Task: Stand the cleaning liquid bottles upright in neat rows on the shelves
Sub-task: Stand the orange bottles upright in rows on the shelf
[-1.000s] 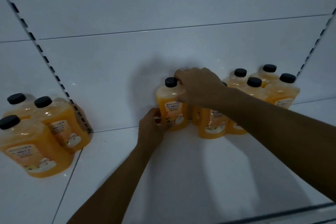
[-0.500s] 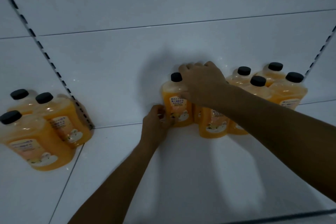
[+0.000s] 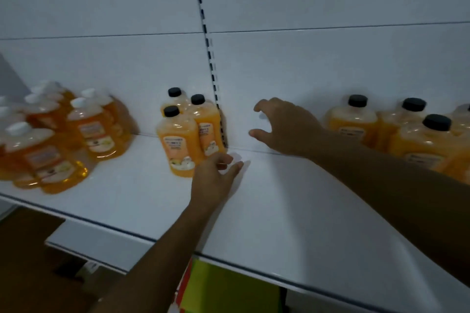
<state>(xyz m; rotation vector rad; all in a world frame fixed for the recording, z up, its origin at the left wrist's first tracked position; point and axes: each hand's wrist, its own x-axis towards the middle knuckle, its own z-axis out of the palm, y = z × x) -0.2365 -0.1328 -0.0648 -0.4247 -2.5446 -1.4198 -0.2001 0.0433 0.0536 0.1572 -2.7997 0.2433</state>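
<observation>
Bottles with white caps (image 3: 50, 134) stand blurred far left of both grips. 3 black-capped bottles (image 3: 187, 132) stand upright just left of the left grip (image 3: 213, 178), fingers relaxed, empty. Right grip (image 3: 284, 127) hovers spread, empty; more black-capped bottles (image 3: 396, 129) stand to its right on the shelf (image 3: 279, 211).

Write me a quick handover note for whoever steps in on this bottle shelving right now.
Left hand: open, low over the shelf beside the three black-capped bottles, holding nothing.
Right hand: open, fingers spread, in the gap, holding nothing.
Done: the three stand upright by the slotted upright; the right group stands upright too.
Left: the white-capped bottles at far left look crowded, though blurred; probably straighten them into rows.
</observation>
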